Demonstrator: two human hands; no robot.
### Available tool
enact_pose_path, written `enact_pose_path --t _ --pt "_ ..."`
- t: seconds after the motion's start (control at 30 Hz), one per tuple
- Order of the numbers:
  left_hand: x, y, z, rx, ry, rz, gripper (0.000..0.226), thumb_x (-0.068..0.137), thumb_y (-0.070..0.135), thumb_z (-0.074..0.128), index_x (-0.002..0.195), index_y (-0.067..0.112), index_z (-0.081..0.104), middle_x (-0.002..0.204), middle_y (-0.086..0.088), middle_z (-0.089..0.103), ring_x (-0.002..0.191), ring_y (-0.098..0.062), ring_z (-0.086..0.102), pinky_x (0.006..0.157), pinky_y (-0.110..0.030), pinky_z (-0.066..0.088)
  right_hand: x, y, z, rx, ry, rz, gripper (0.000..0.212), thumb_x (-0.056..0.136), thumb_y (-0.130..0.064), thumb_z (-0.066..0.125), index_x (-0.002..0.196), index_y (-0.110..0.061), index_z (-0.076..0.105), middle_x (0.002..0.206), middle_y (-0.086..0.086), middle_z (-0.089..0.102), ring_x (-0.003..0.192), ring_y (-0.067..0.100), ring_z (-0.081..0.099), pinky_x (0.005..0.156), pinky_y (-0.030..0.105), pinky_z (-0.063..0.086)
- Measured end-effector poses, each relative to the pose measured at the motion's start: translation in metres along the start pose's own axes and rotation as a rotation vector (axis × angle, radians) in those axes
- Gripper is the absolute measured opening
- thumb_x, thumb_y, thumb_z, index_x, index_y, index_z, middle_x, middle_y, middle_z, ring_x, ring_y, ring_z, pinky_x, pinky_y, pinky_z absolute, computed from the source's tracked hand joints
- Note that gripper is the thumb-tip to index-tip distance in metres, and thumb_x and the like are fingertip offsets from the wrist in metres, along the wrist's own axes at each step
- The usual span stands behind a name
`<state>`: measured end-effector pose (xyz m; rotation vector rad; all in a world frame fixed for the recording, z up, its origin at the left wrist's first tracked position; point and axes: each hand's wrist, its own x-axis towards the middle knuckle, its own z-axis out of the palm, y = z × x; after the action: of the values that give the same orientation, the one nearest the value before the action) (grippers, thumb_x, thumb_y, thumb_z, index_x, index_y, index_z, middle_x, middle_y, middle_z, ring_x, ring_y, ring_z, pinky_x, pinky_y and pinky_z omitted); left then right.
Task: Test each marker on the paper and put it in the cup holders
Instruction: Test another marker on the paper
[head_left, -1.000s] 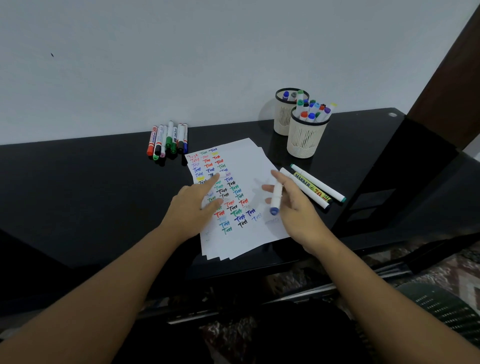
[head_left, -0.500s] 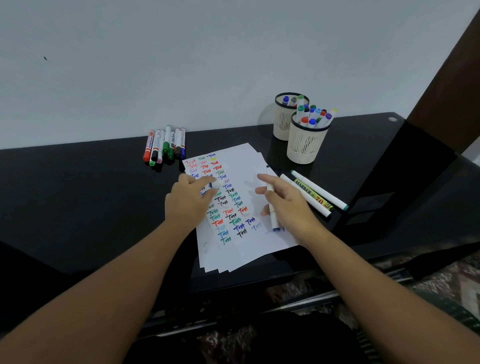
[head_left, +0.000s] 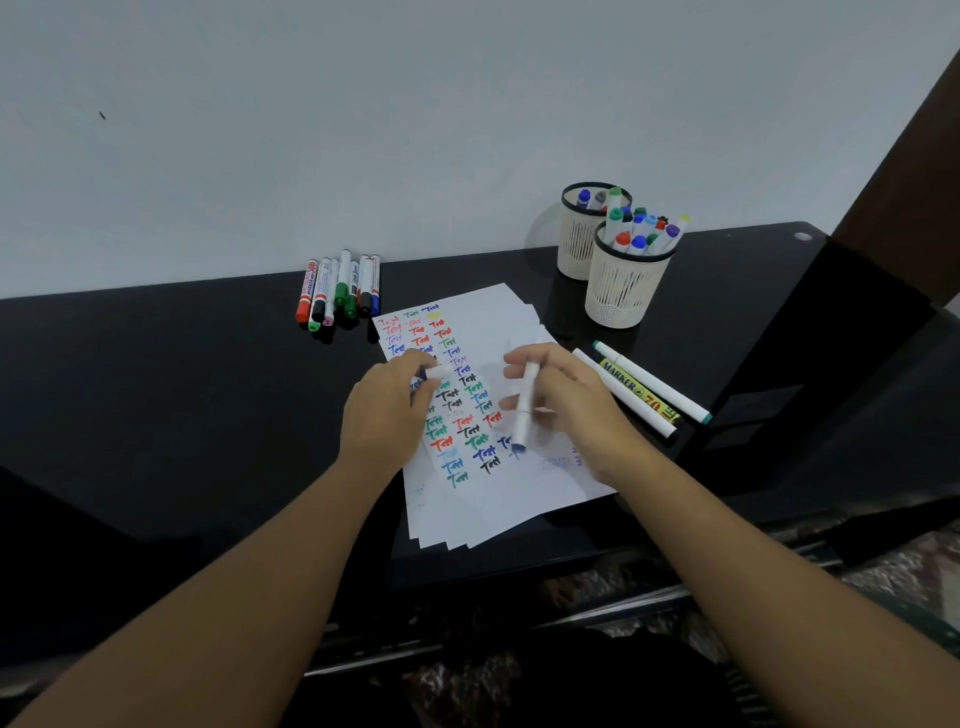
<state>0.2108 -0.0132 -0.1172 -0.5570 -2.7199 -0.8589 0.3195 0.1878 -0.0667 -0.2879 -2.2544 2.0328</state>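
Paper is lying as a fanned stack at the near edge of the black desk, covered in rows of coloured "Test" marks.

Right hand is sitting over the paper's right side, fingers curled round a white marker. Marker is running near-vertical in view, long axis near-to-far, blue tip pointing toward the person and touching the paper beside the lowest marks. Tail end is poking out past the fingers on the far side.

Left hand is resting on the paper's left side, well apart from the marker, pinching a white cap between thumb and fingers. Cap is pointing right, toward the right hand.

Just right of the right hand, three markers are lying side by side on the desk, slanting from far-left to near-right, one yellow-labelled.

Farther back, two cups are standing together at right, touching or nearly so, both holding markers upright. Far left, a row of markers is lying against the wall, caps toward the person.
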Motion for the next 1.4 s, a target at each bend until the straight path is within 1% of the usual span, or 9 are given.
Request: enact_pose_path --t 0.07,0.13,0.23,0.37,0.63,0.9,1.1,1.23,1.4 --pt "-0.001 0.0 0.0 0.004 0.009 0.009 0.02 0.101 0.036 0.055 0.12 0.031 0.059 0.099 0.01 0.065 0.086 -0.01 0.058 0.068 -0.03 0.044 0.003 -0.007 0.001 -0.02 0.016 0.002 0.024 0.106 -0.018 0.049 0.11 -0.028 0.071 0.118 -0.004 0.07 0.072 0.018 0.069 0.07 0.031 0.058" --pt "-0.001 0.002 0.0 -0.011 0.016 0.02 0.019 0.103 0.035 0.053 0.121 0.029 0.057 0.099 0.011 0.063 0.085 -0.009 0.057 0.068 -0.03 0.045 0.01 -0.01 -0.002 -0.293 -0.006 -0.059 0.021 0.107 -0.024 0.052 0.118 -0.041 0.06 0.113 -0.008 0.071 0.066 0.015 0.063 0.056 0.022 0.048" --pt "-0.002 0.004 -0.002 -0.021 0.013 0.025 0.021 0.104 0.034 0.051 0.123 0.028 0.057 0.102 0.011 0.063 0.087 -0.008 0.056 0.069 -0.029 0.044 0.019 -0.011 -0.006 -0.695 -0.112 -0.079 0.037 0.106 -0.031 0.056 0.137 -0.04 0.037 0.12 -0.006 0.07 0.086 0.018 0.067 0.075 0.031 0.052" --pt "-0.004 0.007 -0.004 -0.025 0.007 0.039 0.021 0.104 0.034 0.05 0.122 0.027 0.058 0.103 0.009 0.064 0.086 -0.009 0.056 0.072 -0.032 0.048 0.021 -0.012 -0.012 -1.009 -0.057 -0.151 0.024 0.104 -0.035 0.058 0.128 -0.034 0.058 0.118 -0.008 0.071 0.101 0.017 0.065 0.084 0.037 0.055" --pt "-0.007 0.01 -0.005 -0.022 -0.03 0.129 0.027 0.105 0.029 0.05 0.129 0.022 0.059 0.127 0.004 0.064 0.104 -0.015 0.06 0.089 -0.036 0.051 0.031 -0.011 -0.009 -1.116 -0.085 -0.234 0.029 0.104 -0.035 0.057 0.133 -0.039 0.059 0.116 -0.007 0.069 0.099 0.015 0.063 0.081 0.038 0.056" --pt "-0.012 0.011 -0.006 0.031 0.007 0.266 0.027 0.104 0.021 0.055 0.128 0.013 0.064 0.122 -0.004 0.069 0.103 -0.02 0.065 0.085 -0.029 0.044 0.046 -0.029 0.0 -1.306 -0.172 -0.391 0.037 0.105 -0.054 0.047 0.135 -0.035 0.053 0.12 -0.007 0.072 0.101 0.016 0.066 0.08 0.035 0.051" --pt "-0.014 0.013 -0.007 0.043 0.057 0.309 0.024 0.102 0.016 0.059 0.124 0.01 0.067 0.117 -0.007 0.071 0.1 -0.024 0.067 0.082 -0.029 0.042 0.046 -0.027 0.001 -1.331 -0.173 -0.454 0.036 0.107 -0.048 0.046 0.14 -0.033 0.042 0.117 -0.002 0.073 0.093 0.02 0.068 0.075 0.036 0.051" --pt "-0.017 0.018 -0.008 0.016 0.029 0.3 0.028 0.101 0.019 0.061 0.128 0.012 0.062 0.114 -0.004 0.072 0.094 -0.022 0.067 0.079 -0.026 0.044 0.041 -0.018 0.004 -1.273 -0.293 -0.435 0.039 0.109 -0.032 0.046 0.146 -0.032 0.033 0.121 0.003 0.069 0.092 0.028 0.064 0.075 0.038 0.042" --pt "-0.016 0.021 -0.01 -0.08 -0.013 0.182 0.04 0.102 0.025 0.059 0.139 0.015 0.052 0.137 0.003 0.06 0.103 -0.018 0.069 0.08 -0.028 0.051 0.042 -0.012 0.011 -1.1 -0.322 -0.379 0.04 0.108 -0.025 0.046 0.143 -0.029 0.027 0.115 0.004 0.069 0.088 0.031 0.063 0.078 0.042 0.047"
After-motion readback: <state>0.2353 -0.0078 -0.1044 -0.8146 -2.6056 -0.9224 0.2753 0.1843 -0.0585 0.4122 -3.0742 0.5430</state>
